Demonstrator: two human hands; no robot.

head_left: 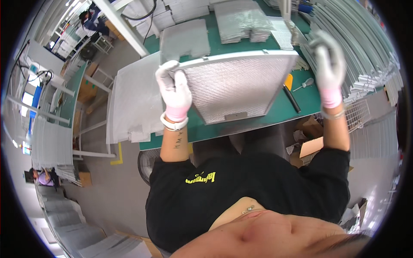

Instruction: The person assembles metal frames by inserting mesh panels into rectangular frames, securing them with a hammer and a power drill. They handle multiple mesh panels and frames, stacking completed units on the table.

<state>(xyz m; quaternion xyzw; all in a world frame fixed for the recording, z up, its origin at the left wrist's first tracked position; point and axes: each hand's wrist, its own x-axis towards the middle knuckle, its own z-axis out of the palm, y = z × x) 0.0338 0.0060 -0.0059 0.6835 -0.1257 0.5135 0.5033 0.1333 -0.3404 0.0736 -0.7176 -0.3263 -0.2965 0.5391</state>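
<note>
Both my hands wear white gloves with pink cuffs. My left hand [175, 88] is closed on the upper left corner of a framed metal mesh panel [234, 86], which stands tilted on the green worktable [202, 133]. A small plate sits on the panel's lower edge. My right hand [330, 64] is off the panel, to its right, near the stacked metal frame strips [357, 47]. It is blurred, but its thumb and fingers look apart with nothing visible in them. Right of the panel lie a black-handled tool with an orange part [292, 99] and a screwdriver [304, 84].
Mesh sheets [133, 94] overhang the table's left side. More mesh stacks [243, 21] lie at the back. A white post [122, 28] rises at the far left. Cardboard boxes [310, 148] and a wire basket [359, 115] are below right; a floor fan [147, 165] is below left.
</note>
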